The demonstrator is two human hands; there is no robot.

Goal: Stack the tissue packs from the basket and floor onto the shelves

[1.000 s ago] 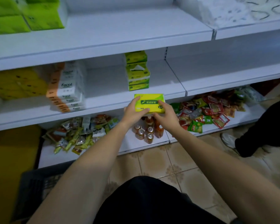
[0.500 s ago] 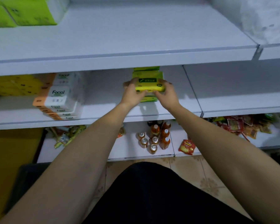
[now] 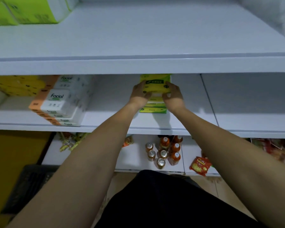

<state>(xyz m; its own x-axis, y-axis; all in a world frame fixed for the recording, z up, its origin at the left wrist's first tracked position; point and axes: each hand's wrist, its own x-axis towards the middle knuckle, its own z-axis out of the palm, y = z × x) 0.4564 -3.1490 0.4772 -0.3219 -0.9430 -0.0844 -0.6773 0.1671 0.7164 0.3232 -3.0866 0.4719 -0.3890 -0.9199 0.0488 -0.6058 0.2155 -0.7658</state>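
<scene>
A yellow-green tissue pack point(image 3: 155, 86) sits at the top of a stack of like packs point(image 3: 153, 109) on the middle shelf point(image 3: 113, 119). My left hand point(image 3: 139, 94) grips its left end and my right hand point(image 3: 173, 95) grips its right end, thumbs curled under the front edge. The upper shelf board hides the stack's top edge. A dark basket point(image 3: 28, 186) stands on the floor at the lower left, its contents blurred.
Orange-and-white Facial tissue packs point(image 3: 59, 102) and yellow packs point(image 3: 15, 85) fill the middle shelf's left. Green packs point(image 3: 28, 10) lie on the top shelf point(image 3: 138, 63). Bottles and cans point(image 3: 164, 150) and snack bags point(image 3: 199, 165) occupy the bottom shelf.
Both hands lifted the yellow-green pack from below the middle shelf's edge up and back onto the stack on that shelf. The camera has moved closer to the shelves.
</scene>
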